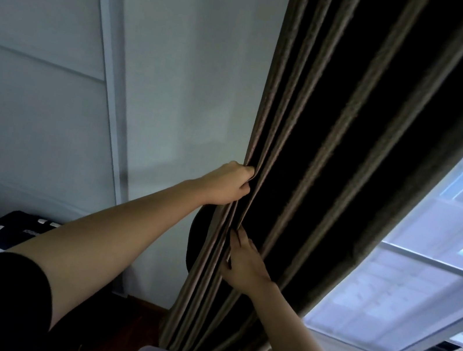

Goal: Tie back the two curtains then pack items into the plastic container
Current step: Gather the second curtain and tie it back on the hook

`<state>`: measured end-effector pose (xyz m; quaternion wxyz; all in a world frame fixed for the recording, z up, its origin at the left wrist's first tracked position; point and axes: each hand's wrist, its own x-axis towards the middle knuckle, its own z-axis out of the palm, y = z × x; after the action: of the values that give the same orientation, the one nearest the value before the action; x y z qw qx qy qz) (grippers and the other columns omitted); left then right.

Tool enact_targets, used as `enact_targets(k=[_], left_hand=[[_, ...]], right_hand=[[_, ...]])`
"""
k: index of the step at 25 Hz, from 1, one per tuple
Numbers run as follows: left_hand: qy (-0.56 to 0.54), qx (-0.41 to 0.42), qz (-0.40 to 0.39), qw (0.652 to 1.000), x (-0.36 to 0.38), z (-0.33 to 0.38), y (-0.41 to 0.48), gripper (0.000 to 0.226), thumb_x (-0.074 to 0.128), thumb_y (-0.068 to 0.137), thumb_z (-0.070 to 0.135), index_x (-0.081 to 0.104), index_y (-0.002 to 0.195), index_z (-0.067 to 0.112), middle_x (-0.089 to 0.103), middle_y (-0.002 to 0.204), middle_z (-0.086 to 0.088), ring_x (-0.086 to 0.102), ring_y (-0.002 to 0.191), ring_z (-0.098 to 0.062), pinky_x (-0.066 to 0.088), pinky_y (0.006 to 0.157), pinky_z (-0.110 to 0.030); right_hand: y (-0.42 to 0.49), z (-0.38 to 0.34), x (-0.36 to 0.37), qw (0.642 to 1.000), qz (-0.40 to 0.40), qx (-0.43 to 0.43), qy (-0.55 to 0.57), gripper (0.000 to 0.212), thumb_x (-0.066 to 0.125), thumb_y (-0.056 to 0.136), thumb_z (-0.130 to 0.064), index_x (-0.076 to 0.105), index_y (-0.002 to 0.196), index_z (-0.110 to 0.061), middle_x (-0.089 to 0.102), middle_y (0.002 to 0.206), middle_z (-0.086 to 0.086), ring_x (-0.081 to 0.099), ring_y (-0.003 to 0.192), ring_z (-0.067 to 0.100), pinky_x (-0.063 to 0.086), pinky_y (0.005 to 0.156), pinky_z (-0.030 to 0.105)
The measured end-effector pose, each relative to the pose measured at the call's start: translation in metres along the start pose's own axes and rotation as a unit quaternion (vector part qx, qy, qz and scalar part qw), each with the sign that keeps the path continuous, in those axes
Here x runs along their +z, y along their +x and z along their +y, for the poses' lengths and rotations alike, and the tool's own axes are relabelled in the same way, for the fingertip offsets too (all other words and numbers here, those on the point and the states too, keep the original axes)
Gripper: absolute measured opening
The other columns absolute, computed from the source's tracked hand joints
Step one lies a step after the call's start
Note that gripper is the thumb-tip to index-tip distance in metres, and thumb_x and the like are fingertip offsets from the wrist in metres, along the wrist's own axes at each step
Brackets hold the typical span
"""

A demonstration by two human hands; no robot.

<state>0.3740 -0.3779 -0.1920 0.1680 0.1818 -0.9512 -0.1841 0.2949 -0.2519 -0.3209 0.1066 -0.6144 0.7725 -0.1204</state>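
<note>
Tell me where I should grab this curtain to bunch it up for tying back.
Probably the bunched pleats of the curtain, level with where the left hand grips its left-edge folds. Bring the right hand round from the window side: the free edge hangs there, and the vertical folds stack toward the wall.

**Curtain: gathered into pleats**

Dark brown curtain (338, 132), heavy cloth, hangs in deep upright pleats just left of the window (420, 283), its right edge overlapping the pane. The pleats are bunched on the side away from the window. The left hand (227, 185) grips them there; the right hand (243, 261) pinches a pleat just below.
</note>
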Motion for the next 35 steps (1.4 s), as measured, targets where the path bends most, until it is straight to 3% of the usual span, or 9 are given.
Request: enact_targets(k=[7,13,14,16,19,21,24,29,35], left_hand=[[-0.016,-0.014,-0.012,1.000,0.004,0.010,0.005,0.016,0.042,0.088,0.004,0.042,0.072,0.004,0.045,0.064,-0.005,0.042,0.050,-0.019,0.036,0.052,-0.031],[0.017,-0.017,0.042,0.999,0.016,0.019,0.001,0.029,0.057,0.088,0.028,0.047,0.074,0.004,0.052,0.064,-0.004,0.051,0.057,-0.019,0.039,0.056,-0.031],[0.014,-0.015,0.053,0.998,0.016,0.018,0.001,0.025,0.054,0.089,0.021,0.046,0.074,0.003,0.051,0.065,-0.005,0.052,0.058,-0.022,0.039,0.058,-0.031],[0.002,-0.018,0.064,0.998,0.012,0.008,-0.003,0.018,0.052,0.089,0.013,0.048,0.075,0.002,0.051,0.068,-0.007,0.050,0.058,-0.021,0.037,0.057,-0.029],[-0.012,-0.022,0.081,0.996,0.006,-0.003,-0.014,0.020,0.053,0.088,0.010,0.044,0.070,0.006,0.048,0.064,-0.004,0.044,0.051,-0.012,0.033,0.053,-0.025],[0.003,-0.013,0.079,0.997,0.005,-0.003,-0.019,0.020,0.053,0.087,0.009,0.043,0.069,0.007,0.050,0.065,-0.008,0.047,0.055,-0.018,0.035,0.054,-0.028],[-0.001,-0.004,0.078,0.997,0.006,-0.003,-0.017,0.018,0.053,0.086,0.009,0.045,0.071,0.006,0.053,0.068,-0.008,0.051,0.060,-0.020,0.037,0.057,-0.029],[-0.010,-0.009,0.078,0.997,0.009,-0.006,-0.007,0.017,0.053,0.088,0.010,0.050,0.076,-0.002,0.055,0.068,-0.011,0.049,0.057,-0.019,0.035,0.056,-0.027],[-0.029,-0.001,0.053,0.998,0.019,0.004,-0.001,0.020,0.051,0.089,0.009,0.046,0.071,0.003,0.047,0.062,-0.007,0.044,0.051,-0.017,0.030,0.054,-0.027]], right_hand=[[0.005,0.003,0.001,1.000,0.006,0.008,-0.009,0.078,0.054,0.085,-0.031,0.013,0.149,-0.012,0.003,0.158,0.009,0.025,0.136,0.035,0.026,0.114,0.040],[0.003,-0.002,-0.003,1.000,-0.015,0.012,-0.009,0.081,0.059,0.082,-0.040,0.019,0.147,-0.014,0.005,0.157,0.009,0.017,0.140,0.036,0.020,0.116,0.041],[-0.001,0.000,-0.008,1.000,0.009,-0.008,0.011,0.078,0.061,0.080,-0.044,0.029,0.145,-0.014,0.006,0.157,0.010,0.014,0.142,0.035,0.017,0.117,0.041],[-0.006,0.006,-0.026,0.981,0.188,-0.020,0.054,0.060,0.063,0.076,-0.042,0.054,0.129,-0.015,0.015,0.154,0.017,0.016,0.142,0.034,0.019,0.116,0.041],[-0.006,0.009,-0.070,0.903,0.419,0.044,0.083,0.051,0.065,0.078,-0.029,0.056,0.126,-0.015,0.015,0.150,0.026,0.020,0.139,0.039,0.022,0.112,0.039],[0.007,0.008,-0.093,0.917,0.381,0.086,0.082,0.056,0.065,0.080,-0.023,0.049,0.134,-0.014,0.007,0.151,0.028,0.018,0.139,0.042,0.021,0.112,0.036],[0.023,0.020,-0.094,0.952,0.253,0.113,0.130,0.065,0.063,0.083,-0.023,0.038,0.141,-0.007,0.022,0.149,0.025,0.033,0.135,0.038,0.027,0.112,0.031],[-0.001,0.021,-0.037,0.993,0.085,0.026,0.076,0.076,0.061,0.080,-0.022,0.026,0.146,-0.009,0.024,0.152,0.013,0.032,0.136,0.027,0.022,0.112,0.021],[-0.008,0.012,-0.023,0.998,0.037,-0.014,0.052,0.071,0.057,0.082,-0.027,0.026,0.145,-0.013,0.015,0.153,0.004,0.032,0.133,0.029,0.031,0.108,0.030]])
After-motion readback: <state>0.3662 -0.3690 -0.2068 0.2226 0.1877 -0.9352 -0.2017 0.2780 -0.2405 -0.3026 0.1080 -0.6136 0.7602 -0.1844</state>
